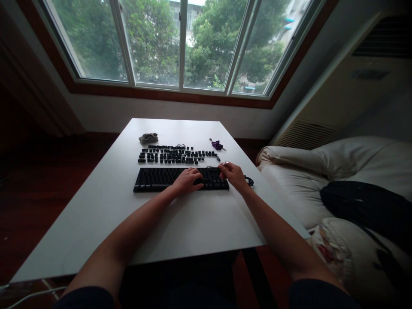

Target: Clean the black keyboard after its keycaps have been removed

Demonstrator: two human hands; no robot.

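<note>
A black keyboard point(157, 180) lies crosswise on the white table, with many of its keycaps off. My left hand point(188, 180) rests on its middle-right part, fingers stretched out over the keys and thumb apart. Above the keyboard's right end, my right hand point(232, 175) is closed in a pinch. Thin, light wire shows at its fingertips, like that of a keycap puller point(225, 162); most of it is hidden by the fingers. Behind the keyboard, loose black keycaps point(172, 158) stand in rough rows.
At the table's point(96, 206) far left lies a crumpled grey cloth point(148, 137). A purple item point(216, 145) with a thin stick lies far right. A coiled black cable point(249, 181) sits beside the keyboard. To the right stands a pale sofa point(289, 180) with a dark bag point(363, 206).
</note>
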